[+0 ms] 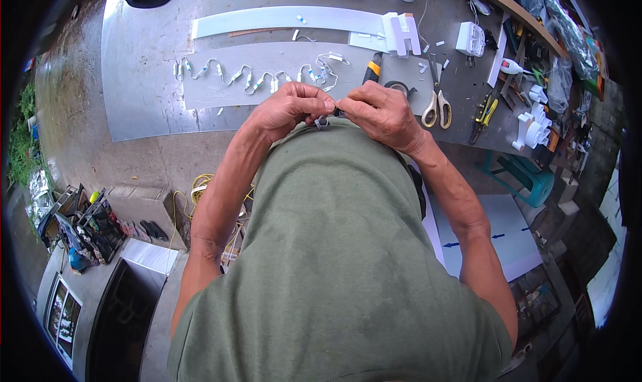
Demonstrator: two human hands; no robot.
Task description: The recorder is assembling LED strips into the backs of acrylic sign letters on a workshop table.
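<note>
Close to my shirt at the table's near edge, my left hand (297, 106) and my right hand (382, 114) meet with thumbs and fingers pinched together. Something small is between the fingertips, mostly hidden; a bit of dark material and a pale piece (322, 122) show below them. Just beyond the left hand, a string of small white LED modules (249, 81) joined by thin wire lies in a wavy line on a grey sheet (214, 98). Near my right hand are a black roll of tape (398, 87) and a yellow-and-black handled tool (372, 69).
Scissors (438, 108) with cream handles lie right of my right hand, beside yellow-handled pliers (488, 111). A long white strip (287, 22) and a white notched block (402, 34) lie farther back. White plastic parts (533, 128) crowd the right edge. A green stool (525, 179) stands below.
</note>
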